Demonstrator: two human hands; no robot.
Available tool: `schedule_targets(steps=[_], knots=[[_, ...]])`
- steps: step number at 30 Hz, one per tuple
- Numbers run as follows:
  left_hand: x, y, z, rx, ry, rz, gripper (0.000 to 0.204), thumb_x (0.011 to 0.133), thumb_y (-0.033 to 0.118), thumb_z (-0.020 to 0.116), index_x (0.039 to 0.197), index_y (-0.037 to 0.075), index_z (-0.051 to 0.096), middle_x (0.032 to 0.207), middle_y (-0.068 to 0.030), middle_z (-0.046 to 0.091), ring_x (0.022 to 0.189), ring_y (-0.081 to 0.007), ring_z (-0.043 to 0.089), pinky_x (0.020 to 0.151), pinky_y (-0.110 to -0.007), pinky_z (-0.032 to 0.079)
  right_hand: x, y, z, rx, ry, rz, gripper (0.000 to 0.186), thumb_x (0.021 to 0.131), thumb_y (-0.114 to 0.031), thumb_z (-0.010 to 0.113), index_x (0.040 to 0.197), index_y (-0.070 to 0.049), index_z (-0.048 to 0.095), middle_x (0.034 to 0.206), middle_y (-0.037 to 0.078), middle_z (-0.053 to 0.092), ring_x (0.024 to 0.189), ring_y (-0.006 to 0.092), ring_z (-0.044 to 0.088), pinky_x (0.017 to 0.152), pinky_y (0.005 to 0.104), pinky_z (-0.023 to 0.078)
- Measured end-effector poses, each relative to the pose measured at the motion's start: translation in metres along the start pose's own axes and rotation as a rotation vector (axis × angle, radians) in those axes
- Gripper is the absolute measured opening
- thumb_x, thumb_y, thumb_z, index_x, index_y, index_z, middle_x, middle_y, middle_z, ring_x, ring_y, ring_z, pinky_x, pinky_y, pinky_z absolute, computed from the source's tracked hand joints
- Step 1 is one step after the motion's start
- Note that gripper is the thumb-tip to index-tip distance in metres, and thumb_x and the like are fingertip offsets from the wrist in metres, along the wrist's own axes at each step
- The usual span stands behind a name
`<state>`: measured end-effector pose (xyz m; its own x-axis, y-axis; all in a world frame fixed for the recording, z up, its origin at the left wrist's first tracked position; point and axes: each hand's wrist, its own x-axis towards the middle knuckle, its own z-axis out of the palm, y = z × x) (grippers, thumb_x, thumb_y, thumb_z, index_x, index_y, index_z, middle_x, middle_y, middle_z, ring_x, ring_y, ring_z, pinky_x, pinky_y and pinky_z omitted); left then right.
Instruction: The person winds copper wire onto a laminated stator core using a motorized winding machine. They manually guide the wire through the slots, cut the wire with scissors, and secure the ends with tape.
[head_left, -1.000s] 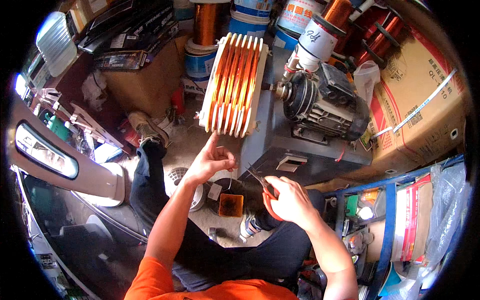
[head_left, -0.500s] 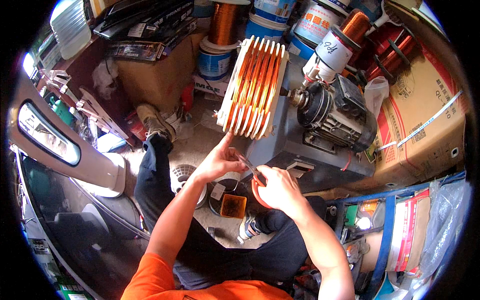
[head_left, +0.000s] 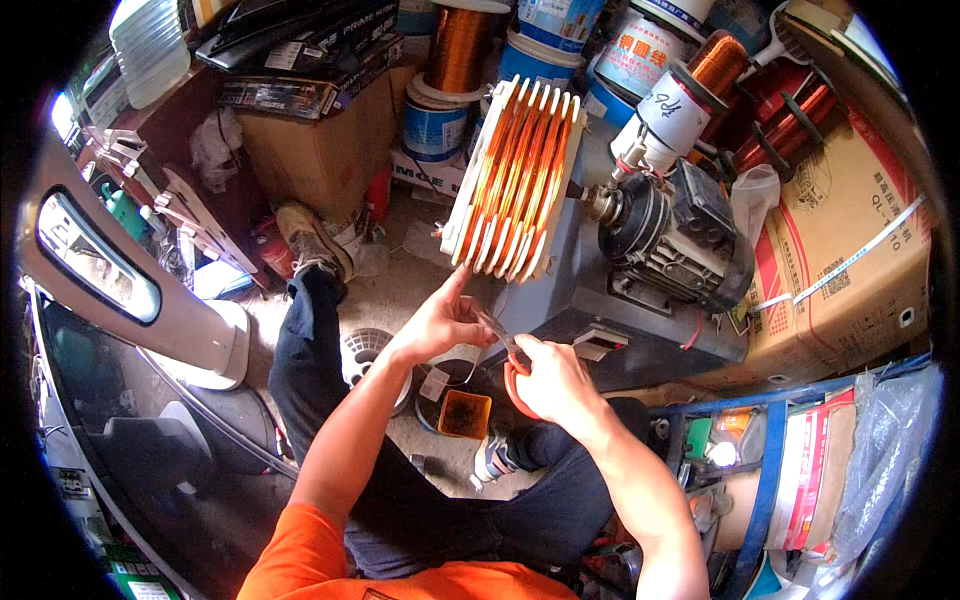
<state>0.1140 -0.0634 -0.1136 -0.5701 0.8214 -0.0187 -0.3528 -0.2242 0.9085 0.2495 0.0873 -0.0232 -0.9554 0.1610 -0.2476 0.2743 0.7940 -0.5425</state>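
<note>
A coil former with white slotted plates carries several windings of copper wire, in front of me on a motor-driven shaft. My left hand is at its lower end, the index finger stretched up to the former's bottom edge. The thumb and other fingers of that hand are pinched together beside the tool tip; what they hold is too small to make out. My right hand is closed round orange-handled scissors, whose metal blades point up and left toward the left hand's fingertips.
An electric motor sits on a grey metal cabinet right of the former. Wire spools and paint-style buckets stand behind. A large carton is at right, a blue-framed rack below it. A yellow square container lies between my feet.
The view has shifted slightly, so the former and the things behind it sit a little further right. My hands and the scissors hold nearly the same pose.
</note>
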Motion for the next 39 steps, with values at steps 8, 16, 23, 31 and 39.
schedule_targets(steps=[8, 16, 23, 31, 39], knots=[[0.002, -0.001, -0.001, 0.021, -0.002, 0.016, 0.095, 0.081, -0.007, 0.068, 0.151, 0.011, 0.007, 0.083, -0.0130, 0.063, 0.081, -0.0238, 0.068, 0.074, -0.036, 0.057, 0.003, 0.011, 0.010, 0.008, 0.092, -0.073, 0.033, 0.080, -0.006, 0.057, 0.112, 0.001, 0.061, 0.080, 0.031, 0.062, 0.082, 0.0461, 0.064, 0.068, 0.0474, 0.051], [-0.006, -0.006, -0.009, 0.027, 0.077, -0.014, 0.075, 0.081, -0.003, 0.069, 0.146, 0.007, 0.032, 0.087, -0.0088, 0.065, 0.083, -0.0199, 0.067, 0.075, -0.033, 0.055, -0.036, 0.029, 0.012, 0.267, 0.280, -0.120, 0.034, 0.081, -0.006, 0.071, 0.115, -0.002, 0.065, 0.066, -0.004, 0.051, 0.060, 0.0043, 0.048, 0.055, 0.0226, 0.042], [-0.018, 0.001, 0.005, 0.138, 0.163, -0.123, 0.042, 0.084, -0.002, 0.064, 0.125, -0.001, 0.053, 0.090, -0.0069, 0.062, 0.083, -0.0206, 0.067, 0.077, -0.031, 0.055, -0.112, 0.087, -0.023, 0.574, 0.910, 0.180, 0.027, 0.084, -0.006, 0.071, 0.111, -0.003, 0.065, 0.064, -0.004, 0.054, 0.053, 0.0043, 0.050, 0.047, 0.0212, 0.036], [-0.021, -0.016, 0.042, 0.115, 0.123, -0.110, 0.025, 0.083, -0.004, 0.065, 0.107, -0.001, 0.058, 0.082, -0.0065, 0.065, 0.078, -0.0186, 0.067, 0.070, -0.031, 0.055, -0.074, 0.234, -0.166, -0.189, 0.894, 0.359, 0.028, 0.080, -0.024, 0.068, 0.096, -0.002, 0.064, 0.087, 0.026, 0.064, 0.086, 0.0422, 0.064, 0.073, 0.0477, 0.050], [-0.044, -0.009, 0.056, -0.018, 0.195, -0.031, 0.027, 0.085, -0.004, 0.066, 0.110, 0.001, 0.059, 0.086, -0.0039, 0.064, 0.081, -0.0170, 0.067, 0.076, -0.030, 0.054, -0.037, 0.261, -0.205, -0.470, 0.797, 0.604, 0.020, 0.078, -0.009, 0.063, 0.094, 0.002, 0.068, 0.087, 0.029, 0.065, 0.091, 0.0438, 0.064, 0.078, 0.0490, 0.050]])
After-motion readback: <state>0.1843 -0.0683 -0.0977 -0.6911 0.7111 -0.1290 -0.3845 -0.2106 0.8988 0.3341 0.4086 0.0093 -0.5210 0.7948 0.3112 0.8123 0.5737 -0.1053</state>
